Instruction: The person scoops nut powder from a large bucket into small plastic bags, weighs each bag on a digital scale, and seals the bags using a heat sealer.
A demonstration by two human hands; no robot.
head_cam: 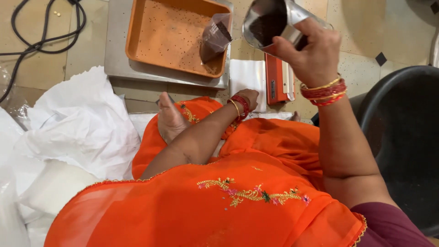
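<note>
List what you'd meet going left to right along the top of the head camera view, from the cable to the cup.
Black cable → orange tray on a metal platform → small clear pouch of dark grains → steel cup held in the right hand.

Shiny round steel cup [274, 23]: held tilted, mouth turned toward the camera, dark fine grains heaped inside; fingers of the right hand [313, 52] wrap its lower wall from beneath and behind.

Small clear plastic pouch [215, 37], part-filled with the same dark grains: stands leaning, mouth up, just left of the cup's rim. Whether rim and pouch touch cannot be told.

Left hand [248, 97] rests below the grip on a white sheet.
</note>
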